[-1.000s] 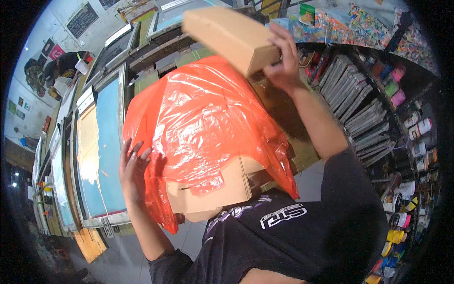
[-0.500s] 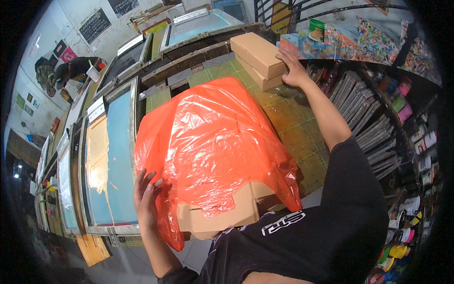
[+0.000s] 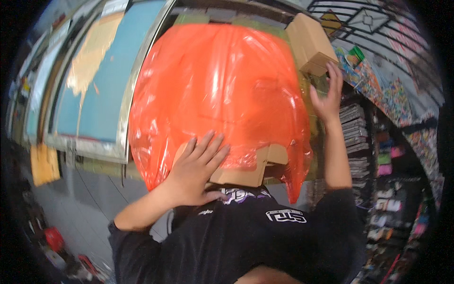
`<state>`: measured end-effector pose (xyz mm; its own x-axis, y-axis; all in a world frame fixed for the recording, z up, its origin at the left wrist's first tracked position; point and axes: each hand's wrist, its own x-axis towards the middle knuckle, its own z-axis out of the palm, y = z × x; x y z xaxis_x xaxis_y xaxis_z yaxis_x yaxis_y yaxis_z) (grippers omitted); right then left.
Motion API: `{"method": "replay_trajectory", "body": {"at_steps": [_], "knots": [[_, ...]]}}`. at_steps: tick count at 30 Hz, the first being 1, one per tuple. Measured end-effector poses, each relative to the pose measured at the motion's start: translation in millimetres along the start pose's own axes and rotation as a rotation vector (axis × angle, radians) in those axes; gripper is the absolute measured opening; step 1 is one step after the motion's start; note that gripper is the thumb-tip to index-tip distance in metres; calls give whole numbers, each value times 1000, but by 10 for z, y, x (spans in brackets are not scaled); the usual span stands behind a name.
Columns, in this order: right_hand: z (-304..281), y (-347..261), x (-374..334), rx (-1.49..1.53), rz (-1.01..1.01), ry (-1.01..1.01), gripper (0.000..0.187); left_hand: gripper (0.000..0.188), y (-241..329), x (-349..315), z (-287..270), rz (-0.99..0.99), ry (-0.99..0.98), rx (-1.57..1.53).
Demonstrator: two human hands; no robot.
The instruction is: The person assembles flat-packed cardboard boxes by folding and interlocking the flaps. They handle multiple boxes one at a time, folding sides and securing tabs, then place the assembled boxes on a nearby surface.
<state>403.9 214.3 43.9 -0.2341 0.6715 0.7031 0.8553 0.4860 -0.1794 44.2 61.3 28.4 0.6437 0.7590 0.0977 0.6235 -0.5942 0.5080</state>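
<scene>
A large cardboard box (image 3: 246,171) fills the middle, draped in a glossy orange plastic bag (image 3: 217,90) that leaves only its near bottom edge bare. My left hand (image 3: 198,170) lies flat on that near edge, fingers spread, pressing the box and bag against my black shirt. A smaller brown cardboard box (image 3: 309,40) sits up at the far right, past the bag. My right hand (image 3: 326,94) is raised just below it, fingers apart, with the fingertips at the small box's lower corner.
Metal-framed flat screens (image 3: 94,94) with blue and yellow panels lean in a row on the left. Dark shelves (image 3: 364,142) packed with stacked sheets and small coloured items run down the right. Grey floor (image 3: 80,203) lies at lower left.
The small box has gone from held overhead to resting at the far right, and my right hand has loosened from it. The orange-covered box is now much closer, and my left hand has shifted onto its near edge.
</scene>
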Motion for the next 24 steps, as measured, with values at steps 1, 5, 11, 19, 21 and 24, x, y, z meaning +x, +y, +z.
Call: {"method": "replay_trajectory", "body": {"at_steps": [1, 5, 11, 19, 21, 24], "knots": [[-80, -229, -106, 31, -6, 11, 62, 89, -1, -27, 78, 24, 0, -7], [-257, -798, -454, 160, 85, 72, 61, 74, -94, 43, 191, 87, 229, 194], [-349, -1202, -747, 257, 186, 32, 48, 29, -243, -57, 529, 452, 457, 176], [-465, -360, -1406, 272, 557, 138, 32, 51, 23, -131, 514, -5, 347, 382], [-506, -36, -1632, 254, 662, 71, 32, 47, 122, -64, 554, -4, 424, 430], [-430, 266, -1953, 174, 607, -1, 32, 42, 213, 34, 634, -5, 491, 486]]}}
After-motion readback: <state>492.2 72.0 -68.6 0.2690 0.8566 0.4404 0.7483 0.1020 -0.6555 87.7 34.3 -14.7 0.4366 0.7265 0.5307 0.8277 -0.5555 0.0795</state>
